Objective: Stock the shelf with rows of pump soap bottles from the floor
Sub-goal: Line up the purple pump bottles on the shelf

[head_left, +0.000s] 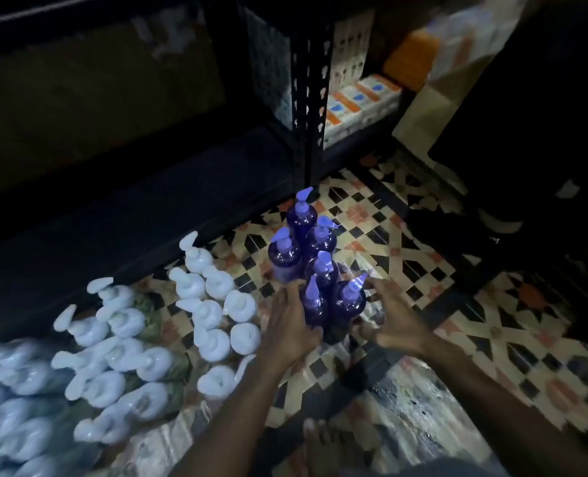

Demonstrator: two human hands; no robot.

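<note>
Several purple pump soap bottles (315,259) stand upright in a tight cluster on the patterned floor, wrapped in clear plastic film. My left hand (291,325) presses against the cluster's near left side, fingers spread along the bottles. My right hand (390,316) cups the near right side, fingers loosely bent on the film beside the nearest bottle (349,301). The dark lower shelf (141,215) lies behind and left of the bottles, with nothing visible on it.
Many white pump bottles (213,315) stand and lie on the floor at left, some in plastic wrap. A perforated black shelf post (311,108) rises just behind the purple cluster. Boxed goods (361,101) sit on the right-hand shelf. A bare foot (320,438) is near the bottom.
</note>
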